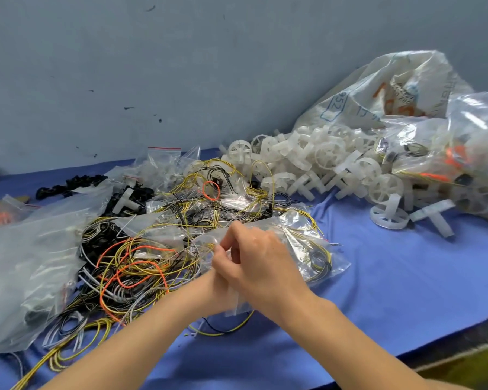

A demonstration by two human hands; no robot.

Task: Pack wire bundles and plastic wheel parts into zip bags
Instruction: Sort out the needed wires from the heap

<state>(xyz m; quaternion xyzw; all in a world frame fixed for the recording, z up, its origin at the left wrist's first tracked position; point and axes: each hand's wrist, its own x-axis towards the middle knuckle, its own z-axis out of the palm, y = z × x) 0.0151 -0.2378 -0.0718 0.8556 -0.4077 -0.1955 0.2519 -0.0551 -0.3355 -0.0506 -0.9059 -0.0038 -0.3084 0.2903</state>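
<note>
Zip bag (299, 249) (1, w/ wires inside) pinched by left hand (223, 266) & right hand (261, 260).

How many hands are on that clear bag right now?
2. The right hand grips the bag from above; the left hand pinches it underneath, partly hidden behind the right.

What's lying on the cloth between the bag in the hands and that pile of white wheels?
In the head view, mostly bare blue cloth separates the bag from the wheels.
</note>
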